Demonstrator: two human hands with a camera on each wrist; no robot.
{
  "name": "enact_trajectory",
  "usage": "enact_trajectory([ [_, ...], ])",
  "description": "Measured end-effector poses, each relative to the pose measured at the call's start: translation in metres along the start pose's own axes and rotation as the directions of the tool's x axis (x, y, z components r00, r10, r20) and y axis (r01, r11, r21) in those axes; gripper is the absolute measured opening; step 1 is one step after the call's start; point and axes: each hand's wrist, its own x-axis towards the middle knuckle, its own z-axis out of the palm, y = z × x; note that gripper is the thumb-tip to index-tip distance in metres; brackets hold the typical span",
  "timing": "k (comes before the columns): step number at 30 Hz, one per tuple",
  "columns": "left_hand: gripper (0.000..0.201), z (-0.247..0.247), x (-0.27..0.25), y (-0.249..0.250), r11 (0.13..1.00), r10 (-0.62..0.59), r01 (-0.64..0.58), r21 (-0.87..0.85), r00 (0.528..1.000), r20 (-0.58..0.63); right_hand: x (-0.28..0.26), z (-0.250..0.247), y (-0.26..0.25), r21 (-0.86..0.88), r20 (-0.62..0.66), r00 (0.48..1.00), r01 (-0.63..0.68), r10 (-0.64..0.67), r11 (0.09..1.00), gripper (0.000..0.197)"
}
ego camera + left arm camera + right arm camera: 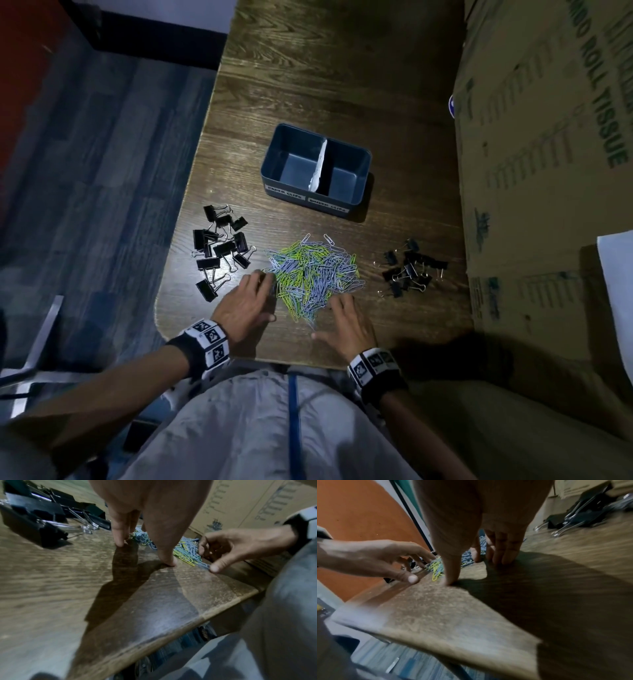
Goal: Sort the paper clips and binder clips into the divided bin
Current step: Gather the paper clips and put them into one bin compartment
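Observation:
A dark blue divided bin point(356, 156) stands mid-table with a white divider; its front labels read PAPER CLIPS on the left and BINDER CLIPS on the right, and both halves show bare floor. A heap of green and blue paper clips point(315, 272) lies in front of it. Large black binder clips point(222, 245) lie to the left, small ones point(409, 269) to the right. My left hand point(263, 294) point(145, 553) rests its fingertips on the table at the heap's left edge. My right hand point(334, 315) point(476, 570) touches the heap's near right edge. Neither holds anything.
A tall cardboard box point(548, 171) walls the table's right side. The wooden table point(308, 68) has a rounded near-left corner and drops to blue-grey floor point(85, 171) on the left. My body is against the near edge.

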Motion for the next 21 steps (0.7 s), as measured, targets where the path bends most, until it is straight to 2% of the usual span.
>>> enact_trajectory([
  [3, 0.081, 0.003, 0.011, 0.012, 0.999, 0.047, -0.047, -0.019, 0.998, 0.046, 0.009, -0.001, -0.009, 0.052, -0.102, 0.995, 0.028, -0.022, 0.998, 0.049],
  [8, 0.079, 0.0, 0.021, 0.024, 0.991, 0.105, -0.106, -0.087, 0.994, -0.011, 0.012, -0.01, -0.018, -0.01, -0.133, 0.988, 0.08, -0.08, 0.997, 0.044],
  [11, 0.098, -0.012, 0.019, 0.017, 0.992, 0.127, -0.128, -0.004, 0.99, -0.053, 0.01, -0.015, -0.01, -0.082, -0.195, 0.98, 0.031, -0.047, 0.996, 0.063],
  [13, 0.117, -0.016, 0.022, 0.012, 0.993, 0.109, -0.109, 0.034, 0.994, 0.026, 0.013, -0.022, -0.003, -0.09, -0.217, 0.976, -0.032, 0.012, 0.995, 0.086],
  [15, 0.129, -0.015, 0.03, 0.011, 0.995, 0.085, -0.09, 0.032, 0.988, 0.127, 0.021, -0.029, 0.002, -0.05, -0.137, 0.987, -0.086, 0.078, 0.995, 0.114],
  [17, 0.137, -0.015, 0.041, 0.017, 0.996, 0.079, -0.086, 0.037, 0.983, 0.167, 0.032, -0.033, 0.001, -0.034, -0.047, 0.992, -0.115, 0.114, 0.993, 0.133],
  [19, 0.139, -0.016, 0.049, 0.024, 0.997, 0.05, -0.059, 0.043, 0.98, 0.194, 0.042, -0.032, -0.006, -0.016, -0.006, 0.991, -0.136, 0.136, 0.991, 0.14],
  [21, 0.137, -0.015, 0.054, 0.032, 1.0, 0.027, -0.026, -0.008, 0.975, 0.22, 0.047, -0.028, -0.013, 0.022, 0.016, 0.987, -0.161, 0.161, 0.987, 0.137],
])
